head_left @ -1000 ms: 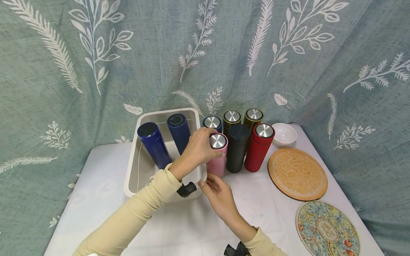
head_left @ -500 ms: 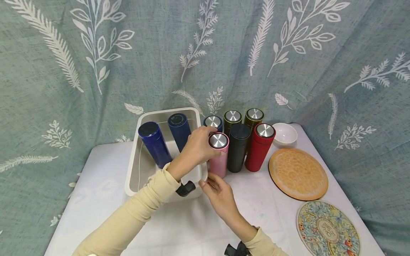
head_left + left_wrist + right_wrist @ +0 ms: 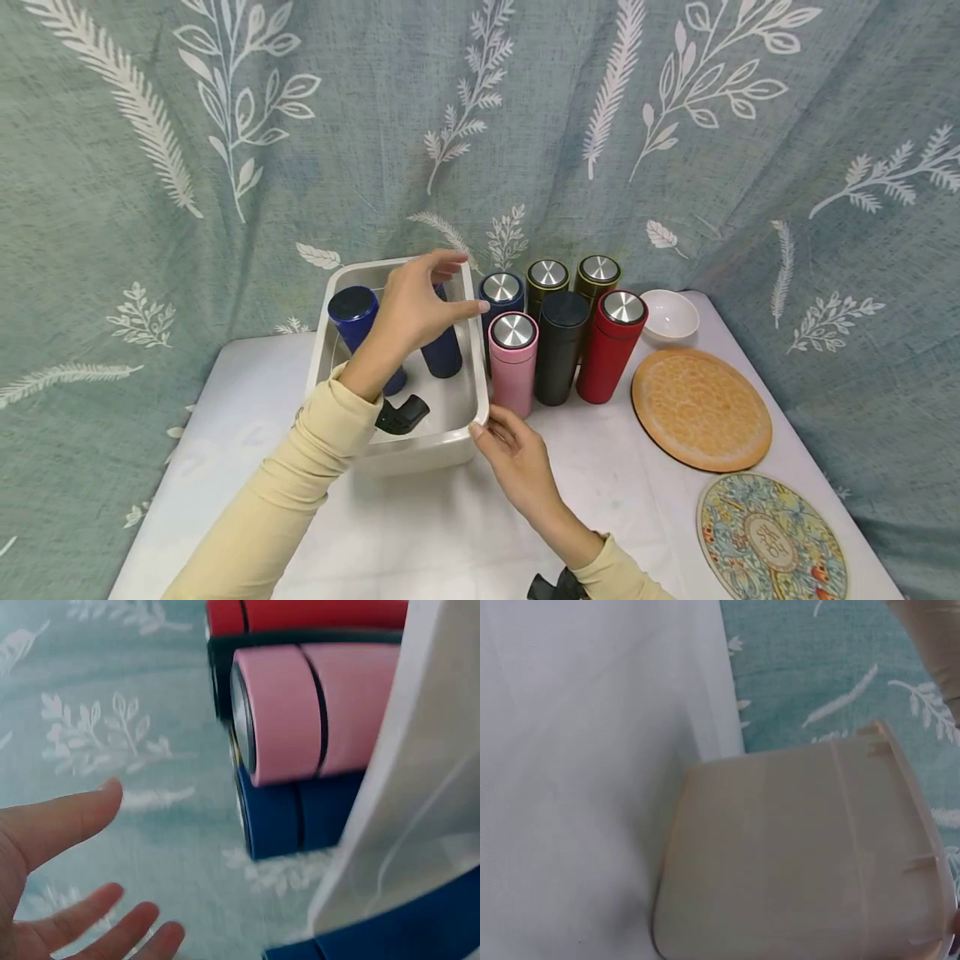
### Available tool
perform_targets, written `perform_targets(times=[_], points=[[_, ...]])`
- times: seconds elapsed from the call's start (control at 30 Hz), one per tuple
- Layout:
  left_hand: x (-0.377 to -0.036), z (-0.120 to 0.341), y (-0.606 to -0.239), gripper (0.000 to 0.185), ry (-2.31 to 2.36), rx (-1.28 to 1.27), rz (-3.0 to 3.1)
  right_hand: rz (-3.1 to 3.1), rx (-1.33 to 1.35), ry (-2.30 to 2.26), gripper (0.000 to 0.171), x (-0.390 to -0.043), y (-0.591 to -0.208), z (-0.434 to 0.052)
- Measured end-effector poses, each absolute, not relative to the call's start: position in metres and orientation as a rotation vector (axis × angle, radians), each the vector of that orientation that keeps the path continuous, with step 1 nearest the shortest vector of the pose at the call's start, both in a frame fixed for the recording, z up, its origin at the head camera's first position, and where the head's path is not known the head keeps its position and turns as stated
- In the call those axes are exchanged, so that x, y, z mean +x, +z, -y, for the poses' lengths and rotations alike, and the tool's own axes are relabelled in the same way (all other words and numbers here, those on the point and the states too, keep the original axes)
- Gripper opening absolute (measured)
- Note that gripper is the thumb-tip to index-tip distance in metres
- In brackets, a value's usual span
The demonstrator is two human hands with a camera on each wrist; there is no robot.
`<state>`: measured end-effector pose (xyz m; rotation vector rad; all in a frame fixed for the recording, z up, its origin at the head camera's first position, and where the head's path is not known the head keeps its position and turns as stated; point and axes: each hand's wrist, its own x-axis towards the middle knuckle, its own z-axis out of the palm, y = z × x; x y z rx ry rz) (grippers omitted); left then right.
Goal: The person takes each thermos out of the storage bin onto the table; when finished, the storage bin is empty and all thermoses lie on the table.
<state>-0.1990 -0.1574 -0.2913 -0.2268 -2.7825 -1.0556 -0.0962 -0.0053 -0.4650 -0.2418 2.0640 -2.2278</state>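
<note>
My left hand hovers over the white plastic tub, holding nothing, with thumb and fingers spread apart. In the left wrist view that hand shows spread fingers away from the bottles. My right hand grips the tub's near right corner, thumb on the rim. A glossy blue thermos and a navy thermos stand inside the tub, partly hidden by my left hand. Just outside its right wall is a pink thermos, upright, with another navy thermos behind it.
Right of the pink thermos stand a black thermos and a red thermos. Two thermoses with gold-rimmed lids are behind. Farther right lie a white bowl, a round tan mat and a patterned round mat.
My left hand has let go of the pink thermos and moved left and up over the tub. The pink thermos stays upright outside it. My right hand has kept its place on the corner.
</note>
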Motion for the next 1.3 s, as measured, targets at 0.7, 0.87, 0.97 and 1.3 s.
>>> perform_targets(times=[0.7, 0.87, 0.97, 1.3], points=[[-0.243, 0.218, -0.337, 0.089, -1.323, -0.054, 2.753, -2.056, -0.24, -2.217, 0.043, -0.097, -0.465, 0.004], [-0.249, 0.214, -0.343, 0.089, -1.277, -0.035, 2.81, -2.045, -0.241, -2.235, 0.043, -0.098, -0.465, 0.004], [-0.251, 0.212, -0.346, 0.088, -1.247, 0.007, 2.831, -2.032, -0.234, -2.233, 0.044, -0.098, -0.465, 0.003], [-0.254, 0.213, -0.354, 0.086, -1.236, 0.08, 2.851, -2.037, -0.238, -2.242, 0.044, -0.098, -0.466, 0.004]])
